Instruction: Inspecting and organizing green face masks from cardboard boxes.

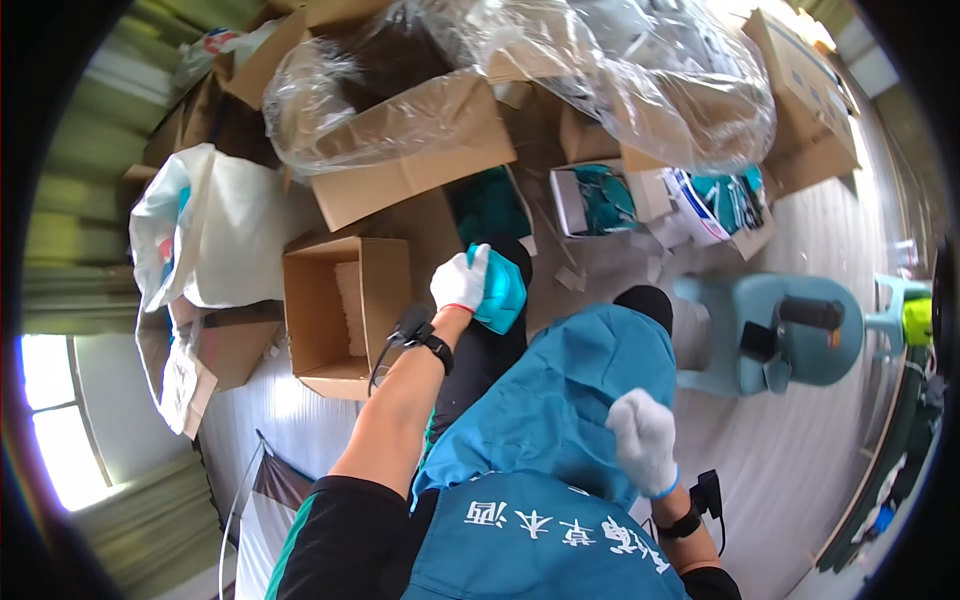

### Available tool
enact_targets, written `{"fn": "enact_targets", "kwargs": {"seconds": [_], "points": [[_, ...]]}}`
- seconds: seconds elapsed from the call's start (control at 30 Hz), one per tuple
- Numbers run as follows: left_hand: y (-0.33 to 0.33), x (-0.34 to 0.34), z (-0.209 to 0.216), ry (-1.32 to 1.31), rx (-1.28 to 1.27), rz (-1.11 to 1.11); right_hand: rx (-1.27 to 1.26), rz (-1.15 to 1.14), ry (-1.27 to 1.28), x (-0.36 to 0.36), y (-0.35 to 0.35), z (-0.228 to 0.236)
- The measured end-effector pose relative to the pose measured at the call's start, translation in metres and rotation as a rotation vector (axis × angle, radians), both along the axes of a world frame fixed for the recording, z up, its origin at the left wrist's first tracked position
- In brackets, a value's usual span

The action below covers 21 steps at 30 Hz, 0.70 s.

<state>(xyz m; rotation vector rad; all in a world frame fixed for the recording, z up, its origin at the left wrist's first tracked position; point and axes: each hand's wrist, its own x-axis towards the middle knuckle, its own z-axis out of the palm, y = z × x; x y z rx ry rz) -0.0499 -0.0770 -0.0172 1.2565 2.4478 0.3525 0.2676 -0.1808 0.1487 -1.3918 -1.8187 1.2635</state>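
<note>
My left hand (459, 281), in a white glove, grips a shiny teal packet (501, 291) above my left knee. The fingers lie over its upper left part, and the rest of it spreads out to the right. My right hand (642, 432), also gloved in white, is closed in a fist over the right side of my blue apron (560, 390). Nothing shows sticking out of that fist. Beside my left hand stands an open, upright cardboard box (383, 290), with a pale piece inside it.
Ahead are large cardboard cartons (410, 130) lined with clear plastic (680, 90). Small boxes hold teal packets (603, 200). A white sack (230, 235) stands at the left. On the right, a blue plastic stool (840, 350) carries a dark cylinder (810, 312). Paper scraps (571, 278) lie on the floor.
</note>
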Motion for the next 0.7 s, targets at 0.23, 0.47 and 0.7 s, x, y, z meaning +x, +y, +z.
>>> {"fn": "enact_targets", "kwargs": {"seconds": [0.23,0.47,0.7], "points": [[-0.01,0.009,0.003,-0.186,0.088,0.031,-0.257,-0.141,-0.24,-0.009,0.01,-0.068],[-0.037,0.022,0.07,-2.422,-0.326,-0.094,-0.228,-0.143,0.241,-0.05,0.07,-0.068],[-0.056,0.064,0.093,-1.426,-0.314,-0.248,-0.488,-0.253,0.527,-0.066,0.084,-0.036]]}}
